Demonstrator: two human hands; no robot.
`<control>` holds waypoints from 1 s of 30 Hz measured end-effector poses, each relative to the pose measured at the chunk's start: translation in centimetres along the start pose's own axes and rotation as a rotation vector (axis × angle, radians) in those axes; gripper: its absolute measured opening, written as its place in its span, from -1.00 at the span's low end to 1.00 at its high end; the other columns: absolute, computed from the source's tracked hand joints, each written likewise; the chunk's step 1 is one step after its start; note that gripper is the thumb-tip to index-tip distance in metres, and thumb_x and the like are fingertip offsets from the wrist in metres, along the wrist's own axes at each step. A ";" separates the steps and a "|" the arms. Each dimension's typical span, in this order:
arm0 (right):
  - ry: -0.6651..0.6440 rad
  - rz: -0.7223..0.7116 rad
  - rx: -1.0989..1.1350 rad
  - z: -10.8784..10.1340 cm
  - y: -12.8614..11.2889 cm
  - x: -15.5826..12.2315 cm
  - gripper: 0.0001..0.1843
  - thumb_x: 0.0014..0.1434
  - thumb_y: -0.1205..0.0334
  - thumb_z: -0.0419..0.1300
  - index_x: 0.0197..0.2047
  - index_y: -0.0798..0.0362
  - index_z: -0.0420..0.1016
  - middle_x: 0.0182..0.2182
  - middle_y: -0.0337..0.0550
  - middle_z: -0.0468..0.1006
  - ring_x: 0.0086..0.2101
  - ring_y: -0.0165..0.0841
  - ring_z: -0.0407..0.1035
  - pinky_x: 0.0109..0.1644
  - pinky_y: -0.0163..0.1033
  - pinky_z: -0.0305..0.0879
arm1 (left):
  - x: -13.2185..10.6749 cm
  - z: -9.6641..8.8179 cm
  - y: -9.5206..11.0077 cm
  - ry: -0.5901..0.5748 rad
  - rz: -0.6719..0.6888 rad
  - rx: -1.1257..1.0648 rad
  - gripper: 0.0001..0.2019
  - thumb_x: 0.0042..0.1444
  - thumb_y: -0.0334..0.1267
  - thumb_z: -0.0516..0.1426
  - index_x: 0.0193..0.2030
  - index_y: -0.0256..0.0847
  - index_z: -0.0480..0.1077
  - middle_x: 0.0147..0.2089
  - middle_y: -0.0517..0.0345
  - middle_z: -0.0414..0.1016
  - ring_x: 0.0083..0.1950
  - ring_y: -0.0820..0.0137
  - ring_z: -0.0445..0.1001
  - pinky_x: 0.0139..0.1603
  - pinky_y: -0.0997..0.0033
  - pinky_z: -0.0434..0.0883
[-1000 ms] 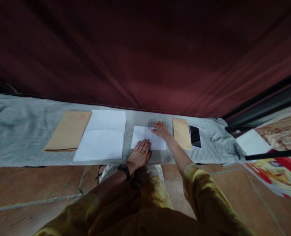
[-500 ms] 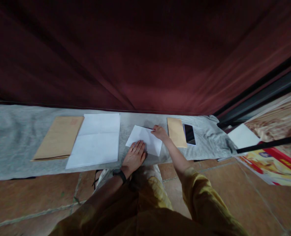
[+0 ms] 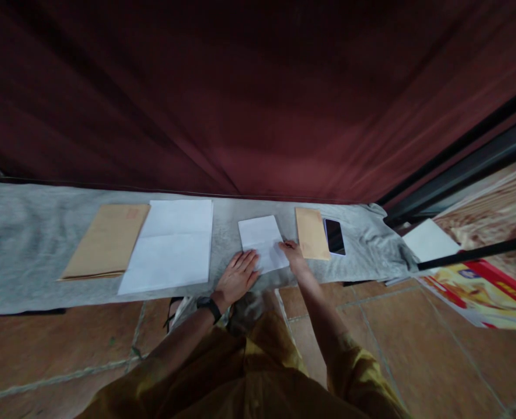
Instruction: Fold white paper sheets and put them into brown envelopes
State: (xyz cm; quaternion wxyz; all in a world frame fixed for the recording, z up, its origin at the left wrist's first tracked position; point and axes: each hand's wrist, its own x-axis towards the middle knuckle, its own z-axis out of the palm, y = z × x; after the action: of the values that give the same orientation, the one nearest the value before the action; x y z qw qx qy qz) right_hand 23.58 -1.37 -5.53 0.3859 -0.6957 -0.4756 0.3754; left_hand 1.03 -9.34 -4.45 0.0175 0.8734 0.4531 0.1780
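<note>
A small folded white paper (image 3: 262, 237) lies on the grey cloth (image 3: 31, 244) in front of me, its long side pointing away. My left hand (image 3: 237, 274) rests flat with fingers stretched out on the paper's near left corner. My right hand (image 3: 293, 255) pinches the paper's near right corner with closed fingers. A small brown envelope (image 3: 312, 233) lies just right of the paper, and a black phone (image 3: 334, 236) lies beside that.
A large white sheet (image 3: 170, 244) and a big brown envelope (image 3: 107, 241) lie to the left on the cloth. A dark red curtain (image 3: 258, 99) hangs behind. Terracotta floor tiles (image 3: 43, 343) run in front. A white sheet (image 3: 427, 240) and colourful printed material (image 3: 488, 291) sit at right.
The folded paper has been turned from lying sideways to pointing away from me. My right hand moved from its far edge down to its near right corner; my left hand stayed on it.
</note>
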 end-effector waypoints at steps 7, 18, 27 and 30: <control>-0.008 0.056 0.059 1.5 0.0 -1.6 -0.68 0.01 -0.08 0.21 -0.41 0.02 0.40 -0.47 -0.21 0.54 -0.40 -0.32 0.42 -0.34 -0.28 0.33 | -0.3 -0.6 0.3 -0.046 0.113 -0.004 -0.51 0.40 -0.08 -0.04 0.38 -0.19 0.25 0.47 0.03 0.24 0.50 0.27 0.13 0.52 0.06 0.03; -0.060 -0.004 -0.097 2.1 -0.2 -1.2 -0.75 -0.03 -0.01 0.16 -0.49 0.01 0.40 -0.57 -0.29 0.44 -0.45 -0.35 0.36 -0.39 -0.33 0.21 | 0.8 -1.5 2.2 -0.143 0.134 0.172 -0.50 0.37 -0.24 -0.06 0.39 -0.32 0.24 0.49 -0.14 0.15 0.52 0.15 0.09 0.54 -0.14 -0.08; -0.072 -0.111 -0.211 2.3 -1.3 -2.1 -0.79 0.06 0.08 0.18 -0.42 0.05 0.47 -0.51 -0.23 0.52 -0.42 -0.35 0.41 -0.34 -0.33 0.25 | 0.5 -1.1 3.0 -0.212 0.024 0.238 -0.47 0.32 -0.42 -0.11 0.41 -0.35 0.21 0.51 -0.19 0.09 0.53 0.10 0.06 0.49 -0.24 0.01; -0.066 -0.161 -0.357 2.1 -1.6 -2.8 -0.78 0.16 0.09 0.15 -0.36 0.06 0.49 -0.47 -0.19 0.55 -0.40 -0.33 0.43 -0.32 -0.32 0.27 | 0.3 -1.0 2.8 -0.222 -0.010 0.204 -0.46 0.31 -0.42 -0.10 0.42 -0.35 0.19 0.51 -0.23 0.08 0.53 0.06 0.05 0.48 -0.29 0.01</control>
State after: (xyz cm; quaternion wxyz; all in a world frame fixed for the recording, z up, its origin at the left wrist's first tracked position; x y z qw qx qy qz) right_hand 20.38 -3.29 -4.49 0.2694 -0.7000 -0.6012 0.2757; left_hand 3.03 -10.88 -2.88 -0.0203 0.8827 0.4684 0.0334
